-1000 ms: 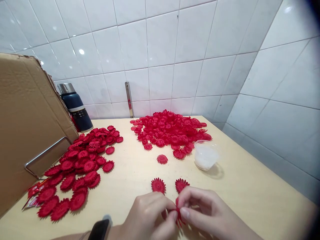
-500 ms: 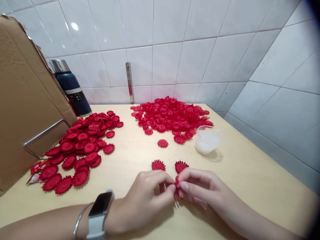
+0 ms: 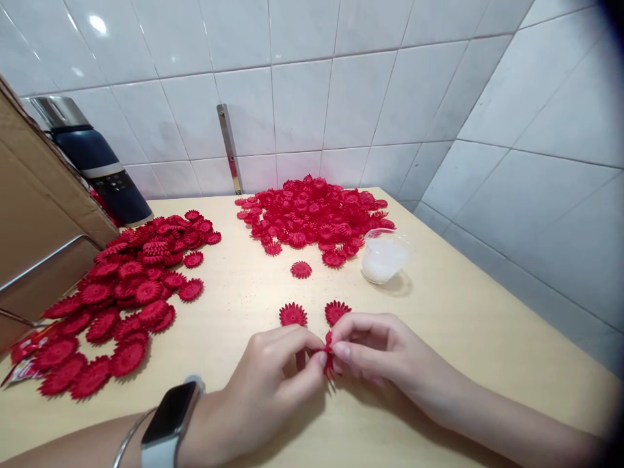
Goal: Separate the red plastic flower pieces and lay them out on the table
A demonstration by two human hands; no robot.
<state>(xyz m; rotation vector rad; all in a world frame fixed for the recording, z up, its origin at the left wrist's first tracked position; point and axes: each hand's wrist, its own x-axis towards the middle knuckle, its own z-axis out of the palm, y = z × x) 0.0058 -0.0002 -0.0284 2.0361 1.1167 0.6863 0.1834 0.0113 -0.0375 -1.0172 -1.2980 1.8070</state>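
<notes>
1. Left hand (image 3: pixel 273 380) and right hand (image 3: pixel 377 354) pinch one red flower piece (image 3: pixel 329 361) together near the desk's (image 3: pixel 463 325) front edge;
2. two red heaps lie toward the back edge.

bare table (image 3: pixel 234 305) between red piles (image 3: pixel 127 292), cup (image 3: pixel 384 258) (right) blocks

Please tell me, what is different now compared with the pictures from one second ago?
Almost nothing changed on the table. Only the head camera tilted down and turned right, so everything shifted up and left. Both the left hand and right hand still pinch the same red flower piece; piles, cup and loose pieces stayed.
</notes>
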